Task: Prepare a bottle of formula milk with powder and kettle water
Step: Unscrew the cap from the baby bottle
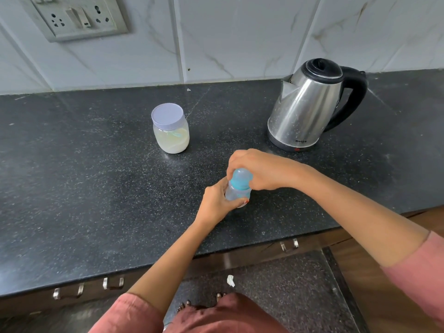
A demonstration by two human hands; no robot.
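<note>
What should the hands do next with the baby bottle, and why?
Probably twist the blue top off. The left hand grips the bottle by its clear body, the right hand is curled over that top, and the bottle looks empty. The powder jar has its lid on and the kettle stands apart, so opening the bottle likely comes first.

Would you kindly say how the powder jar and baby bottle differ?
The powder jar stands untouched; the baby bottle is gripped by the left hand, its cap by the right hand. The jar's lid is flat and lilac; the bottle's cap is domed and blue. Both are see-through.
</note>
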